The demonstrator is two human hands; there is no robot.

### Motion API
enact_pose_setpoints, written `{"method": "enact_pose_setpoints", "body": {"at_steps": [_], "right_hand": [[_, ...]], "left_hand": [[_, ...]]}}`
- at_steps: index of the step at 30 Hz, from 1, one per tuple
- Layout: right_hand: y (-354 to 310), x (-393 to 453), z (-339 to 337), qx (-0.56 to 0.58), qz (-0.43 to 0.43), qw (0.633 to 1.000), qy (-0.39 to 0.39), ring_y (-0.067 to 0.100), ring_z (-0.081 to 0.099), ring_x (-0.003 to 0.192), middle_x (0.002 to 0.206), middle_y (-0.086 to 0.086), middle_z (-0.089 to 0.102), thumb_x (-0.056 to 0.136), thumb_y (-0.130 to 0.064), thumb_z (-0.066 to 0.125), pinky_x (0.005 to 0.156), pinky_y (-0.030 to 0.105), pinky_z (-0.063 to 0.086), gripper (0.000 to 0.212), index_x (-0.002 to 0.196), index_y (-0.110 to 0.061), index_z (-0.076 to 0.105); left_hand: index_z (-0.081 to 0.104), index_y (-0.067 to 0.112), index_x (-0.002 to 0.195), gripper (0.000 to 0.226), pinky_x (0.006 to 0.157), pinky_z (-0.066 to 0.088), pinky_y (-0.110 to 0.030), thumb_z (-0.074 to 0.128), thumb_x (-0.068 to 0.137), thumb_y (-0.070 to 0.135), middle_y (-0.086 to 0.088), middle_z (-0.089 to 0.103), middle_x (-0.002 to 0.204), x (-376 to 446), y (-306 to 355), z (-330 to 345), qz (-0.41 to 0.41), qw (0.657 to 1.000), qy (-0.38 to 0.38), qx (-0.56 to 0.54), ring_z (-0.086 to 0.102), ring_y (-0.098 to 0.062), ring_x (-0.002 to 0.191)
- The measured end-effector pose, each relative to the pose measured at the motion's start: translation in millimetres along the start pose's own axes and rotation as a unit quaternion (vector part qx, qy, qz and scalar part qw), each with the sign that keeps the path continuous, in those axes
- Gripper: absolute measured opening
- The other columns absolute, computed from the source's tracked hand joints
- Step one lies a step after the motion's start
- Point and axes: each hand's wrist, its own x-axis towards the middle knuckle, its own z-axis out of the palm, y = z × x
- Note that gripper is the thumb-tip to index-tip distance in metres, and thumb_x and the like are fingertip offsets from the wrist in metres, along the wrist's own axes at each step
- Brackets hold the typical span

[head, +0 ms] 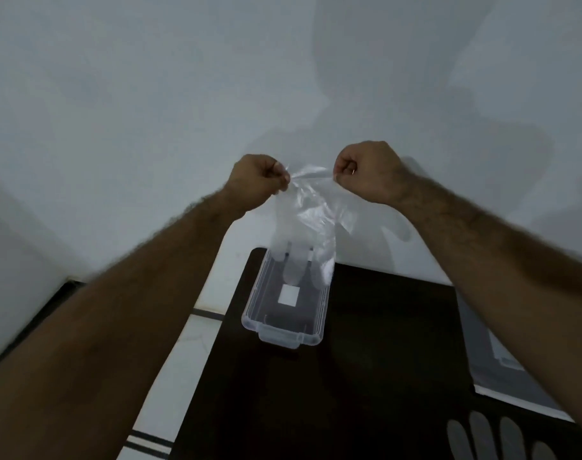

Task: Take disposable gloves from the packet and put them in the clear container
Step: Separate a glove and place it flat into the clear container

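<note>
A thin see-through disposable glove (pixel 307 220) hangs cuff up in the air, stretched between both hands. My left hand (pixel 258 182) pinches the cuff's left corner and my right hand (pixel 369 171) pinches its right corner. The glove's fingers dangle down over the far end of the clear container (pixel 318 327), an open rectangular plastic box with a white square label on its floor. The box stands on a dark table (pixel 366 376). At the right edge lies the flat glove packet (pixel 508 370), partly hidden by my right forearm. Another glove (pixel 495 439) lies flat at the bottom right.
A pale wall fills the upper half of the view. White floor tiles with dark stripes (pixel 190 327) show left of the table. The table's left edge runs close beside the container.
</note>
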Motion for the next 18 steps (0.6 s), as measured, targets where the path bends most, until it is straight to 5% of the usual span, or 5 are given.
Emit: {"method": "enact_pose_setpoints", "body": {"at_steps": [5,10,18], "right_hand": [[-10.2,-8.2,-0.9,0.026,-0.026,0.992,0.119,0.017,0.065,0.075,0.082,-0.003,0.074,0.086,-0.020,0.072,0.076,0.034,0.056,0.006,0.089,-0.017,0.077],[-14.3,-48.1,25.5,0.045,-0.076,0.988,0.127,0.014,0.061,0.077,0.082,-0.003,0.073,0.085,-0.017,0.072,0.084,0.029,0.041,0.004,0.087,-0.015,0.075],[-2.2,-91.9,102.7,0.045,-0.053,0.997,-0.018,0.020,0.060,0.093,0.095,-0.004,0.070,0.081,-0.027,0.066,0.085,0.041,0.050,0.010,0.086,-0.020,0.072]], "left_hand": [[0.078,0.012,0.093,0.008,0.077,0.052,-0.014,0.073,0.099,0.014,0.003,0.079,0.086,5.5,11.6,-9.5,0.132,0.989,0.034,0.059,0.071,-0.002,0.077],[0.079,0.011,0.102,0.008,0.079,0.042,-0.002,0.075,0.102,0.019,0.005,0.078,0.097,-25.1,-10.9,-9.7,0.196,0.975,0.025,0.103,0.069,-0.004,0.090],[0.083,0.019,0.104,0.014,0.092,0.053,-0.031,0.073,0.098,0.026,0.014,0.078,0.103,-57.5,-92.9,15.6,0.202,0.964,-0.043,0.170,0.070,-0.012,0.100]]}}
